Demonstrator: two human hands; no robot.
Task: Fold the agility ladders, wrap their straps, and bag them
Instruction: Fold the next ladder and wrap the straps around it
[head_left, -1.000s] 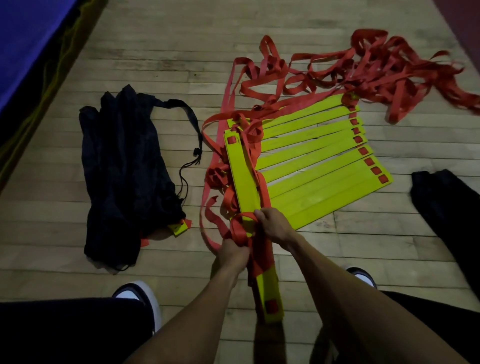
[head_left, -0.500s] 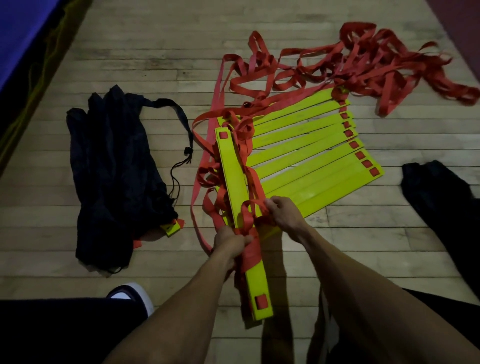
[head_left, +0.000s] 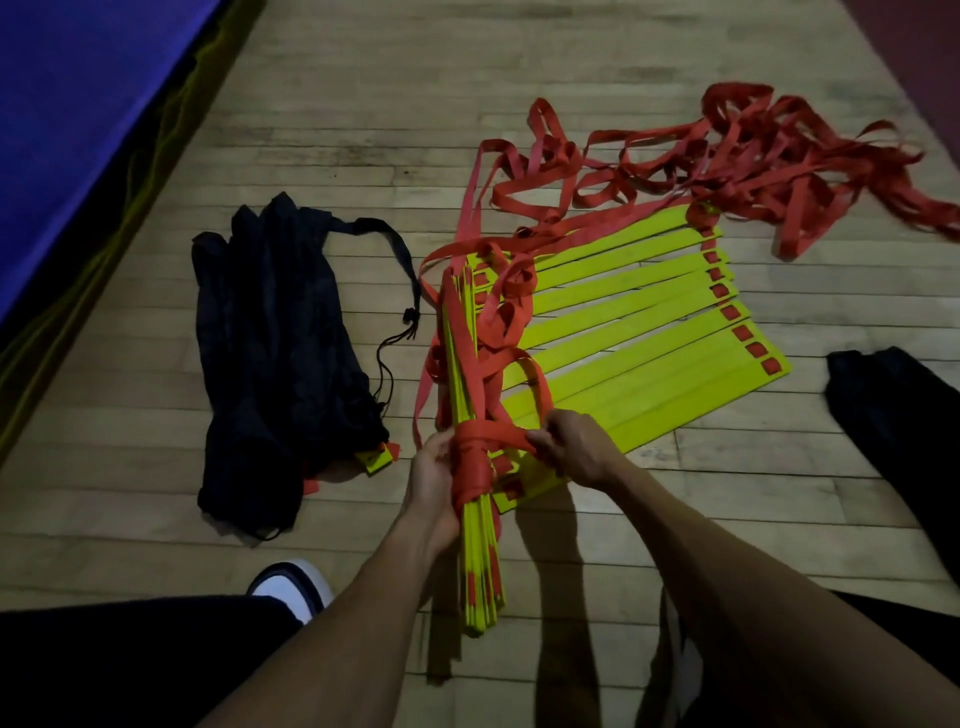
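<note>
Rungs of flat yellow-green plastic, gathered into a stacked bundle, are held on edge at the lower centre of the frame, above the pale wooden plank floor. A red webbing strap is seen wound several times around the middle of the bundle. The bundle is gripped by the left hand, whose fingers are curled round it at the wrap. The free run of the strap is pinched by the right hand just beside the wrap, with the webbing drawn across between the two hands.

Behind the hands, a second set of yellow-green rungs is laid flat and fanned across the floor toward the centre right, each rung ending in a small red square. A loose tangle of red webbing is heaped at the upper right, touching the far end of the fanned rungs.

At the centre left, a black drawstring fabric bag lies on the floor, with a yellow-green rung end showing at its mouth. A dark piece of fabric is seen at the right edge, a blue mat at the upper left, and a white shoe at the lower left.
</note>
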